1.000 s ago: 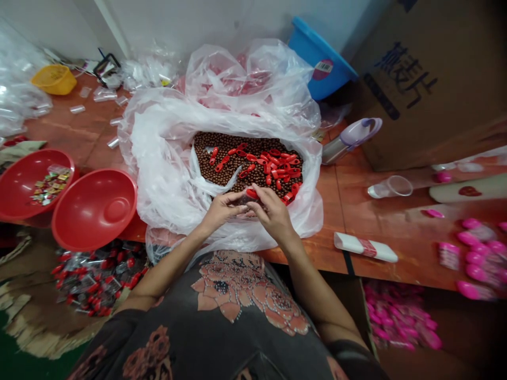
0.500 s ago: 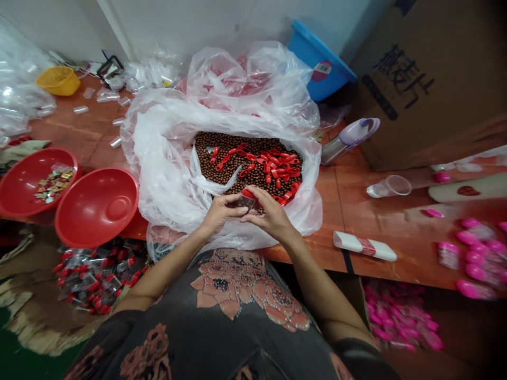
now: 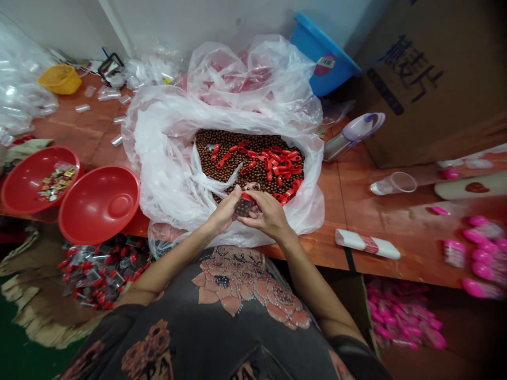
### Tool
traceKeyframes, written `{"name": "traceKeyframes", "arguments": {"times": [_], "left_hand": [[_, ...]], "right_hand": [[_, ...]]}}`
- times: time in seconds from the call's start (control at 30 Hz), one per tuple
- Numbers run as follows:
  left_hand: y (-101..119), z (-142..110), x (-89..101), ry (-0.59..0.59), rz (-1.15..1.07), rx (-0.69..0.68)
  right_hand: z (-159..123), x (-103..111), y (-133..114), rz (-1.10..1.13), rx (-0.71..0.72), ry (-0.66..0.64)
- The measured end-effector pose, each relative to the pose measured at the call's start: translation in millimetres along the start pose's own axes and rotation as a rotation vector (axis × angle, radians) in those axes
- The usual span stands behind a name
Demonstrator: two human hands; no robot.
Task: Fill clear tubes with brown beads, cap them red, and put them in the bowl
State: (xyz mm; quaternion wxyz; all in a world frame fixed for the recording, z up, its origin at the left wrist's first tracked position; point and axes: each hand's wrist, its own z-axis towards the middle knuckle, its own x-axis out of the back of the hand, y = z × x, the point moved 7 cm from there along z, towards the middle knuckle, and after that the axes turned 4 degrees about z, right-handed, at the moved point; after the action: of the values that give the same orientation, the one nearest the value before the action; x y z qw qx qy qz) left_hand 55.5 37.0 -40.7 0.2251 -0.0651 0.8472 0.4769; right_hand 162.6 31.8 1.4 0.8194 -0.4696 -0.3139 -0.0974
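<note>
Between my two hands is a small clear plastic container (image 3: 243,207) with a red cap and dark brown balls showing through it. My left hand (image 3: 226,211) presses its fingers against the left side of the container. From the right, my right hand (image 3: 269,214) wraps round it, thumb below and fingers near the red cap. Just beyond my hands, brown balls (image 3: 225,174) fill an open white plastic bag (image 3: 162,142). Several red caps (image 3: 283,163) lie on top of the balls, mostly toward the right.
Two red bowls stand at left; the nearer bowl (image 3: 99,206) is beside the bag, the other bowl (image 3: 16,184) holds small colourful pieces. Red-capped containers (image 3: 103,272) are piled below. A bottle (image 3: 352,134), a plastic cup (image 3: 400,182) and a cardboard box (image 3: 435,116) stand right.
The container has turned and tipped, so more of its clear, ball-filled body shows. My left fingers have shifted up along its side. The whole view has moved slightly.
</note>
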Motion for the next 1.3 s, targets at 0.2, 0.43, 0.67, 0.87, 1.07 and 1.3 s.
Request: {"name": "traceKeyframes", "arguments": {"times": [0.2, 0.43, 0.67, 0.87, 1.07, 1.3], "left_hand": [[8.4, -3.1, 0.5, 0.042, -0.059, 0.01], [14.3, -6.0, 1.3, -0.023, -0.012, -0.019], [7.0, -5.7, -4.9, -0.048, 0.096, -0.036], [5.7, -5.5, -7.0, -0.01, 0.172, -0.078], [11.1, -7.2, 0.3, 0.08, 0.259, -0.164], [15.9, -16.1, 7.8, 0.127, 0.335, -0.243]], "right_hand": [[-12.4, 2.0, 31.7, 0.47, -0.344, 0.094], [-17.2, 13.4, 40.6, 0.672, -0.53, 0.353], [-3.0, 3.3, 3.9, 0.105, -0.222, 0.023], [-3.4, -9.3, -11.8, -0.098, -0.06, -0.076], [-0.7, -14.7, -14.0, -0.207, 0.001, -0.021], [3.6, -24.8, -19.3, -0.226, 0.066, -0.041]]}}
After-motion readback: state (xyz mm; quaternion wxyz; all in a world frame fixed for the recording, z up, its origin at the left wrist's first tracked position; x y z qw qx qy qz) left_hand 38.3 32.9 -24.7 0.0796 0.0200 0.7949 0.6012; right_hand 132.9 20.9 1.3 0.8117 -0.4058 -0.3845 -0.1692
